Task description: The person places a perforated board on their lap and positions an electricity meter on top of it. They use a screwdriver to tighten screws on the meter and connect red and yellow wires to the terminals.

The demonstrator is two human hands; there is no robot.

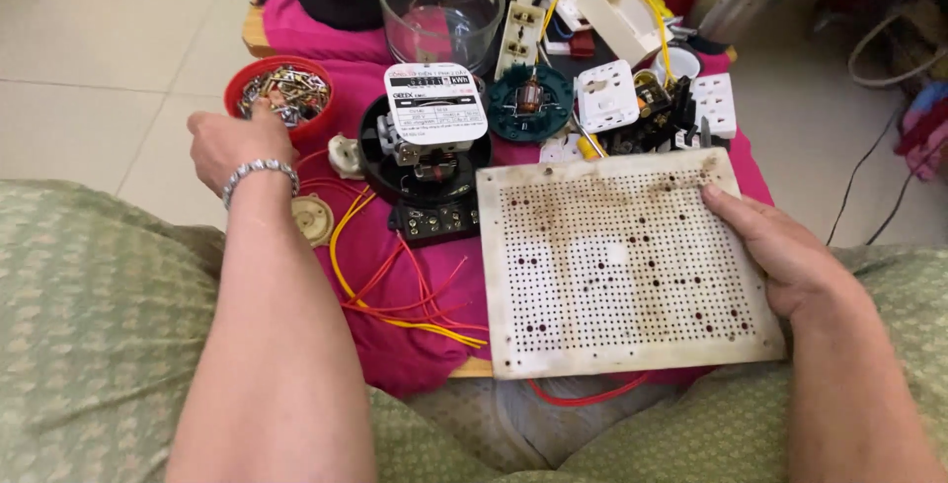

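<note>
Your left hand [232, 142] reaches forward to the near rim of a round red bowl [237, 88] filled with small metal screws and fasteners [289, 91]. The fingers curl into the bowl's edge; you cannot tell from here whether they have pinched a screw or are only touching the pile. A beaded bracelet [259, 171] sits on that wrist. The bowl lies straight ahead of this hand, and this is the hand nearer to it by far.

To the right of that hand, on a pink cloth [395, 335], rests a black round electric meter [427, 152] with a white faceplate, loose red and yellow wires [395, 290] trailing from it back toward you. Beyond it stand a clear glass dome [439, 9] and a clutter of white sockets and switches [612, 93].

Further right, a stained white perforated board [617, 266] lies flat, its long axis running left to right across your lap. Your right hand [785, 251] holds its right edge, thumb on top, fingers hidden beneath. The board is well apart from the bowl, with the meter between them.
</note>
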